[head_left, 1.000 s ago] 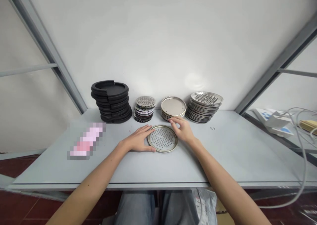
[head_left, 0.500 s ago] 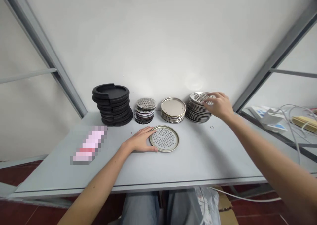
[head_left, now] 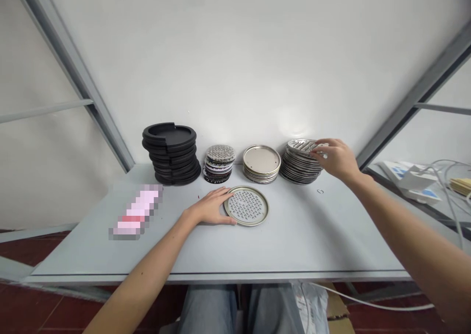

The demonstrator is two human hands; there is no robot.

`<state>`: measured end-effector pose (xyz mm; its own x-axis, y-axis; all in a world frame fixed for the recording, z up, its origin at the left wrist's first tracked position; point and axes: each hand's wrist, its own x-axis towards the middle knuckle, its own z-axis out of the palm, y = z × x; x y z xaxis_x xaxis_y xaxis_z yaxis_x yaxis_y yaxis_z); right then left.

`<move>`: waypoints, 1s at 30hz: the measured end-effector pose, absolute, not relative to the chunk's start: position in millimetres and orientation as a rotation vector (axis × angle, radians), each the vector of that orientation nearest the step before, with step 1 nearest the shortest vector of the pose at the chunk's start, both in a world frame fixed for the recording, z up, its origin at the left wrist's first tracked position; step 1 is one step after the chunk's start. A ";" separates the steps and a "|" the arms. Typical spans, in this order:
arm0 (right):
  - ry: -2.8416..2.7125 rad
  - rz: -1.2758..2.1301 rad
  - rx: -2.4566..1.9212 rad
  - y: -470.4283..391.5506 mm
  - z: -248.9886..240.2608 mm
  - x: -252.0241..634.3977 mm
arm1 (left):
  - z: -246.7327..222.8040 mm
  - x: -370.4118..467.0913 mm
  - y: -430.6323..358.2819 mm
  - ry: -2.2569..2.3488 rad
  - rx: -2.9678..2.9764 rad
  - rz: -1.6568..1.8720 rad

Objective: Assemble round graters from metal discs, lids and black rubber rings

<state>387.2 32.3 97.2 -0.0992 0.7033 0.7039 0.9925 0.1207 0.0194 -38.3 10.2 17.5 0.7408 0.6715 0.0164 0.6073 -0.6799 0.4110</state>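
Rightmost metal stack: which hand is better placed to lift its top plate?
Probably the right hand: it is at the top plate, while the left hand rests at the front plate, farther away.

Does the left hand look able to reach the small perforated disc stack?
Probably yes: the small perforated disc stack stands just beyond the left hand, with nothing between, though that hand touches the rimmed disc.

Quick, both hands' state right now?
Left hand: open, spread against the left rim of the perforated disc.
Right hand: fingers bent at the top of the rightmost stack; grip cannot be told.
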 end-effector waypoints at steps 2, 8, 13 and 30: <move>-1.885 -0.776 -1.590 33.0 99.6 384.9 | 16.7 -38.8 10.0 0.979 2.566 0.245; -2.041 -0.827 -1.533 37.2 113.1 383.5 | 14.3 -39.9 10.8 0.967 2.566 0.274; -1.928 -0.731 -1.338 21.9 129.5 350.0 | 14.5 -40.6 10.1 0.974 2.557 0.283; -1.257 1.170 -0.829 -36.9 120.5 198.4 | 14.9 -30.3 8.5 1.138 2.413 1.305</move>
